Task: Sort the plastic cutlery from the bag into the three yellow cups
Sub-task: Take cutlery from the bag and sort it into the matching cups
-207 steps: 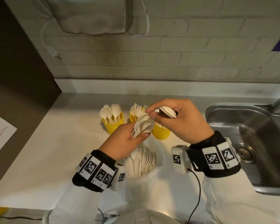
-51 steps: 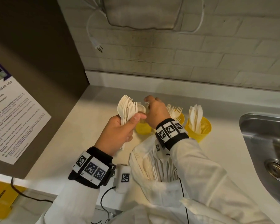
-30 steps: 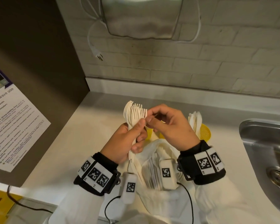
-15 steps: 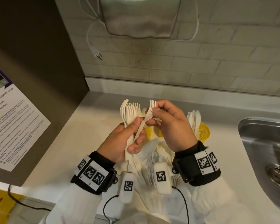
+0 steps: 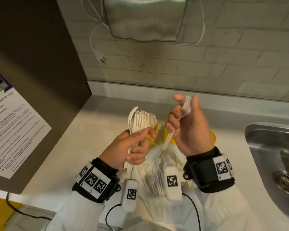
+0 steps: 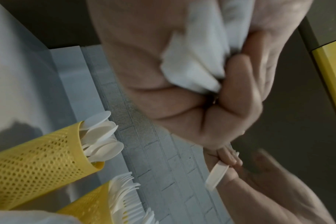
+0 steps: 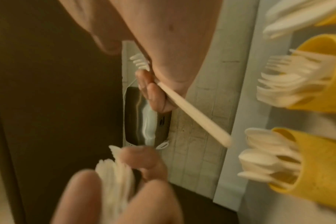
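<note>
My left hand (image 5: pixel 140 140) grips a bundle of white plastic forks (image 5: pixel 139 121) upright over the counter; their handles (image 6: pixel 192 60) fill its fist. My right hand (image 5: pixel 178 117) pinches a single white fork (image 5: pixel 185 106), tines up, apart from the bundle and to its right; the handle (image 7: pixel 192 116) slants down toward the cups. The white bag (image 5: pixel 158 165) with more cutlery lies below both hands. The yellow cups are mostly hidden in the head view. The wrist views show a spoon cup (image 6: pixel 38 159), a fork cup (image 7: pixel 326 75) and a third cup (image 7: pixel 334 16) at the frame edge.
A steel sink (image 5: pixel 257 130) lies at the right of the pale counter. A dark wall panel with a printed notice (image 5: pixel 15 127) stands at the left. A metal dispenser (image 5: pixel 145 19) and a loose plug (image 5: pixel 100 58) hang on the brick wall behind.
My right hand has drawn one fork out of the left hand's bundle and lifted it up and to the right. The left hand keeps hold of the bundle.
</note>
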